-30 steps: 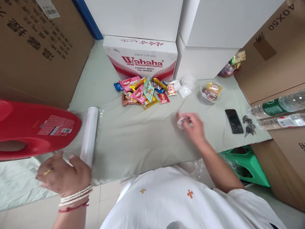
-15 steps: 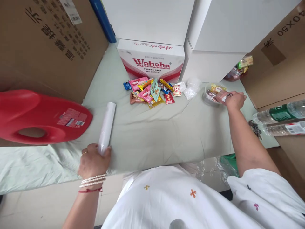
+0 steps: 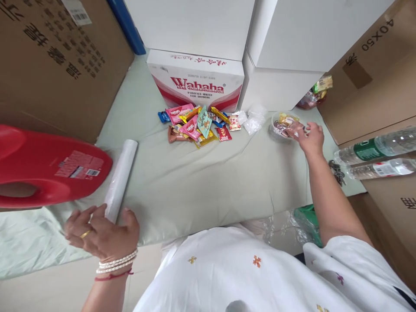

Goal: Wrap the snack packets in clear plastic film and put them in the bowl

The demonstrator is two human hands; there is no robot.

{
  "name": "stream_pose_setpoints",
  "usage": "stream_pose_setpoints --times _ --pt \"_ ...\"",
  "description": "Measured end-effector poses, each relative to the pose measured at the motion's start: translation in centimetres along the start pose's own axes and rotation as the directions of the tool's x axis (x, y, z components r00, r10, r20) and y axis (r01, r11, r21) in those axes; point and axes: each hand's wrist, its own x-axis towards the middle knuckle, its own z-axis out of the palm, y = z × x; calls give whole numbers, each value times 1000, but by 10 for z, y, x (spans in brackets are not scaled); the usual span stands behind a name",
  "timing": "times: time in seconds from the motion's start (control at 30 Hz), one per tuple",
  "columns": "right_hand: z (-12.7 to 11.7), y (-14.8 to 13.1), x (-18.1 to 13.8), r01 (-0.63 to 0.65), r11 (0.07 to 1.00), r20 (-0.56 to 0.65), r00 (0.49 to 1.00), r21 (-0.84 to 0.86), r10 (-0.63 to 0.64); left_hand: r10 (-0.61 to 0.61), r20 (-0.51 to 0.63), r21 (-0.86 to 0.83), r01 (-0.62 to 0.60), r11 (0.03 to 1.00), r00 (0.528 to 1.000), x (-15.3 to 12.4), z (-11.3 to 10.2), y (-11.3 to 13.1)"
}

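Note:
My left hand (image 3: 104,232) has its fingers spread, at the near end of a white plastic-wrapped roll (image 3: 121,180) lying on the cloth. Over the right rim of a clear round plastic bowl (image 3: 274,134), my right hand (image 3: 312,138) has its fingers apart, the tips close to a pinkish snack packet (image 3: 295,129) in the bowl. Other wrapped snacks, including a yellow packet (image 3: 287,119), lie in there too. Left of the bowl are crumpled clear plastic bags (image 3: 255,123) and a pile of colourful snack packets (image 3: 195,125).
A Wahaha carton (image 3: 198,86) stands behind the snacks, beside white boxes (image 3: 286,86). At left is a red jug (image 3: 81,173) before a brown carton (image 3: 65,86). Plastic bottles (image 3: 383,147), keys (image 3: 336,173) and another container of snacks (image 3: 310,99) are on the right.
My left hand has let go of the roll and spread its fingers; the roll now lies nearer the red jug. My right hand's fingers have loosened from the packet at the bowl.

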Motion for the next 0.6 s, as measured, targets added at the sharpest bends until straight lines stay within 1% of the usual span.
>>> stream_pose_setpoints --times 0.07,0.1,0.13,0.23,0.3,0.33,0.4,0.47,0.53,0.6 --pt "-3 -8 -7 68 997 38 997 27 -69 74 -27 -64 -75 995 997 -2 2 7" --pt "-3 -12 -7 70 997 54 996 26 -71 101 -19 -84 -103 991 995 -2 3 11" --pt "-3 -16 -4 45 999 60 997 24 -46 124 0 -99 -124 987 992 -1 5 14" --pt "2 -24 15 -95 993 61 994 67 91 162 73 -125 -152 980 984 0 8 25" --pt "9 -28 28 -161 981 58 986 111 156 170 86 -149 -156 976 982 -1 10 31" --pt "12 -29 32 -170 977 52 985 127 164 172 83 -165 -157 974 982 -2 11 33" --pt "18 -30 34 -134 980 28 991 144 131 166 85 -194 -147 970 982 -7 13 37" --pt "19 -31 29 -61 989 3 998 138 61 145 113 -216 -118 969 983 -13 15 37" --pt "16 -34 20 1 995 -11 1000 101 0 128 139 -230 -94 969 982 -21 16 36" --pt "11 -43 10 46 998 -56 997 48 -43 126 136 -239 -91 967 983 -28 18 32"
